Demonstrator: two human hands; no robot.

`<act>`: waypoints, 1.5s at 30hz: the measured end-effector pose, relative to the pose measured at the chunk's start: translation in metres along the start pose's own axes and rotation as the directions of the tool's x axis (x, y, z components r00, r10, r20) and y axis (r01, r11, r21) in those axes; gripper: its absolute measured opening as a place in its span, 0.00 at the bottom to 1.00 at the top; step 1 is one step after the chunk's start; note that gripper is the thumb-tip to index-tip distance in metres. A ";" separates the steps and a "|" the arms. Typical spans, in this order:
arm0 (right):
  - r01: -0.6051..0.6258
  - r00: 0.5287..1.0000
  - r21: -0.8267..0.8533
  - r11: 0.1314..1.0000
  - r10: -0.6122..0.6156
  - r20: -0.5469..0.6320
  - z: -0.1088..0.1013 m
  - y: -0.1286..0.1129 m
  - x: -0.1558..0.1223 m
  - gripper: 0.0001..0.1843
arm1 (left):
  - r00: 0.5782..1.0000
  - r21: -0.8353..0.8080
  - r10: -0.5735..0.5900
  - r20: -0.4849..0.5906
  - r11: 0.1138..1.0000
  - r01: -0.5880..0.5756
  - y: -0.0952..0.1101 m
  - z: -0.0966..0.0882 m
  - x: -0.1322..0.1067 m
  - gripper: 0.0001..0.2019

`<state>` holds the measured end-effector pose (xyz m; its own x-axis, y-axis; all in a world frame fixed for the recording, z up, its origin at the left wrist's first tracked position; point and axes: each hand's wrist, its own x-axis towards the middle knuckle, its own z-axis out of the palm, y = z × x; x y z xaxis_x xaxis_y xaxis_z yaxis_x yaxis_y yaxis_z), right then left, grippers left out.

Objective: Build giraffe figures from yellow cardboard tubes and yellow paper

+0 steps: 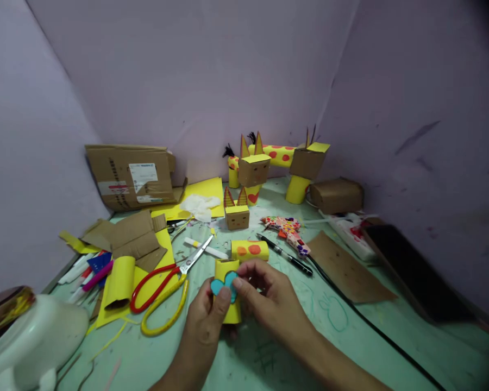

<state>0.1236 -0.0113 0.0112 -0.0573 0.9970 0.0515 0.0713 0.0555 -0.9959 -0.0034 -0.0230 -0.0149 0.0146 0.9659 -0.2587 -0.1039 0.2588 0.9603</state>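
Observation:
My left hand (pixel 207 315) grips a yellow paper tube (pixel 227 271) from below, thumb on its front. My right hand (pixel 269 296) pinches a small teal heart-shaped cutout (pixel 224 286) against the front of that tube. Both hands are closed around the piece, low in the middle of the view. Just behind them lies a short yellow roll with orange spots (pixel 250 250). Red-and-yellow scissors (pixel 167 285) lie open to the left of my left hand.
Yellow spotted cardboard animals (pixel 264 163) stand at the back, with a small box head (pixel 237 215) in front. A black pen (pixel 285 253), brown card (pixel 346 266), a dark phone (pixel 411 271), a cable, markers (pixel 93 271), cardboard scraps and a flattened box (pixel 132 176) surround the green mat.

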 end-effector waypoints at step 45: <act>-0.126 0.986 0.030 0.992 0.128 -0.111 0.009 0.006 -0.003 0.12 | 0.988 -0.177 0.028 0.154 0.984 0.000 0.016 -0.011 -0.007 0.24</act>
<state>0.1150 -0.0143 0.0048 0.0631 0.9956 -0.0689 0.0483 -0.0720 -0.9962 -0.0161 -0.0261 0.0013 0.1648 0.9631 -0.2128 -0.2779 0.2524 0.9269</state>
